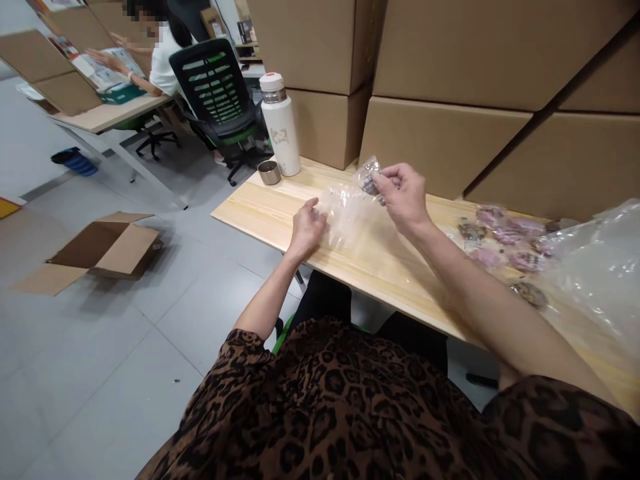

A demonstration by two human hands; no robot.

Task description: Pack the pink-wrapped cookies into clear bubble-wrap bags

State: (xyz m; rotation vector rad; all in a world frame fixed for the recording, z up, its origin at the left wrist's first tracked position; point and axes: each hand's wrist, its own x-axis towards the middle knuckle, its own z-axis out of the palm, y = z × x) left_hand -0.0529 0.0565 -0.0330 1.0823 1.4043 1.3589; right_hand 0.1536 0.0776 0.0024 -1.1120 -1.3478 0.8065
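My right hand (404,197) pinches a small clear plastic packet (369,175) with something dark and silvery inside; its exact contents are too small to make out. Below and left of that packet, a larger clear plastic bag (343,207) hangs just over the wooden table (250,205). My left hand (309,228) has its fingers closed on the left edge of this bag. To the right of my right forearm lie several small bagged items, some pink (515,230) and some brownish (529,293).
A big clear plastic bag (600,260) covers the table's right end. Cardboard boxes (445,140) stack along the back. A white thermos (281,127) and a metal cup (269,173) stand at the far left corner. An open carton (107,250) sits on the floor; another person (167,67) works behind.
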